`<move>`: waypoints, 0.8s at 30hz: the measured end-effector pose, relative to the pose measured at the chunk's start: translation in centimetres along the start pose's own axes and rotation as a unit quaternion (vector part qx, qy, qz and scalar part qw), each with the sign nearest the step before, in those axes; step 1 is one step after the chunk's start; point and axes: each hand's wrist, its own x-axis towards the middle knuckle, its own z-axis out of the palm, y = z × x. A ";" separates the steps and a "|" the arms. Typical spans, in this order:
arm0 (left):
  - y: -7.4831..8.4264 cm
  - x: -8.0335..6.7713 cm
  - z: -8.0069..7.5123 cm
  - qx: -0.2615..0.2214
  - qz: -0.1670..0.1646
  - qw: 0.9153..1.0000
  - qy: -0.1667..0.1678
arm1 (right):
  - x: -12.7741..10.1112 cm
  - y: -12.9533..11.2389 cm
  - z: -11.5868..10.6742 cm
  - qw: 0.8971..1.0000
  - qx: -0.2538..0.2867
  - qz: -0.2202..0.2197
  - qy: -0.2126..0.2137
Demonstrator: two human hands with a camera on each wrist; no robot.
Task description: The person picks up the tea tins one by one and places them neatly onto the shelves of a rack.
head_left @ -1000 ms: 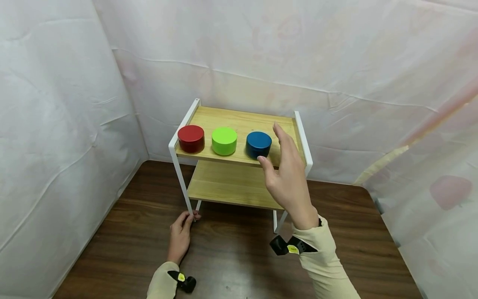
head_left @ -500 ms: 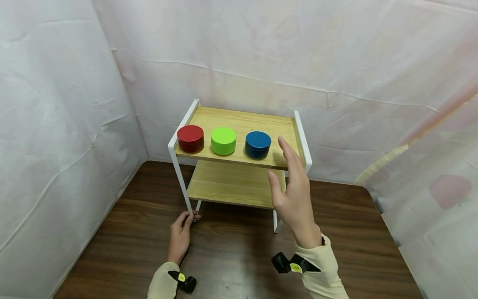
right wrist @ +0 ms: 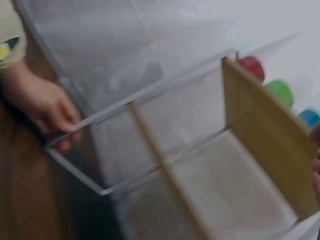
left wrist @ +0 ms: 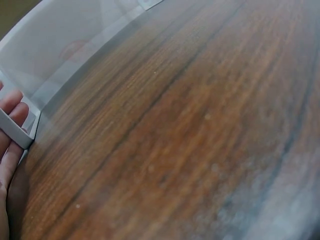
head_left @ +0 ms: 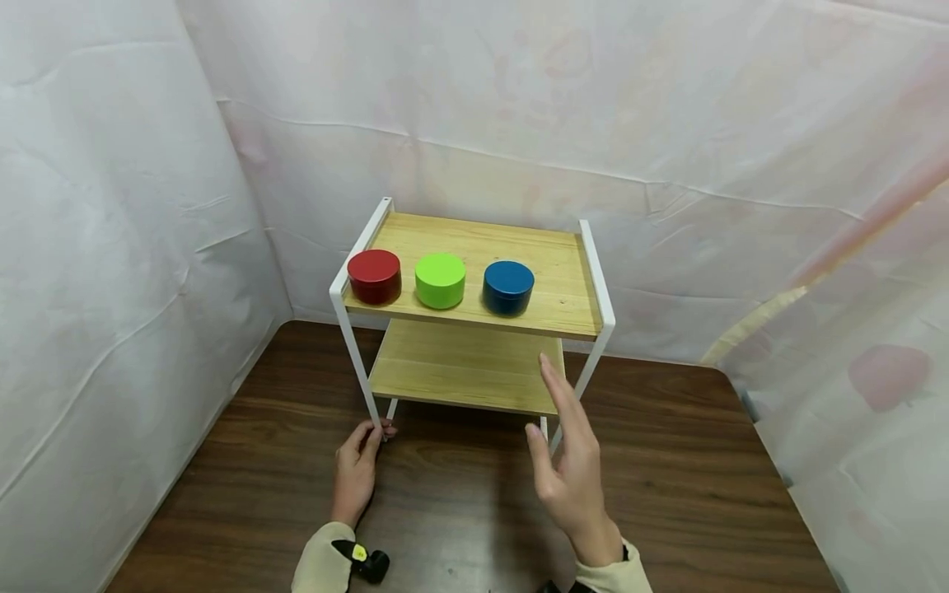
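Observation:
My left hand (head_left: 357,465) grips the foot of the front left leg of a two-tier shelf (head_left: 544,323), fingers curled round the white frame; the left wrist view shows the fingers (left wrist: 19,114) behind that white bar. My right hand (head_left: 574,469) is raised in front of the shelf's right side, fingers straight, thumb apart, holding nothing. On the top board, along its front edge, three round lidded tins stand in a row: red (head_left: 375,277), green (head_left: 441,281) and blue (head_left: 507,288). The lower board (head_left: 467,366) is bare wood.
The shelf stands on a dark brown wooden table (head_left: 667,469). Pale sheeting (head_left: 474,99) hangs close behind it and along both sides. The right wrist view is blurred by motion.
My right hand has drawn back from beside the blue tin, down and toward me. The tins stay in place on the shelf. My left hand keeps its grip on the leg.

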 end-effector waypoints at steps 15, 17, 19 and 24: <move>0.1 0.5 -0.1 0.009 -0.007 1.000 -0.011 | -10.8 3.9 1.0 0.982 -0.033 0.174 -0.062; 0.0 0.3 -0.2 0.019 -0.008 1.000 -0.010 | -11.7 4.2 1.0 0.981 -0.044 0.173 -0.070; 0.0 0.2 -0.4 0.026 -0.012 1.000 -0.010 | -12.5 4.6 0.9 0.982 -0.056 0.159 -0.084; 0.3 -0.5 -1.1 0.036 -0.022 0.999 -0.030 | -13.6 6.1 -0.5 0.981 -0.089 0.124 -0.122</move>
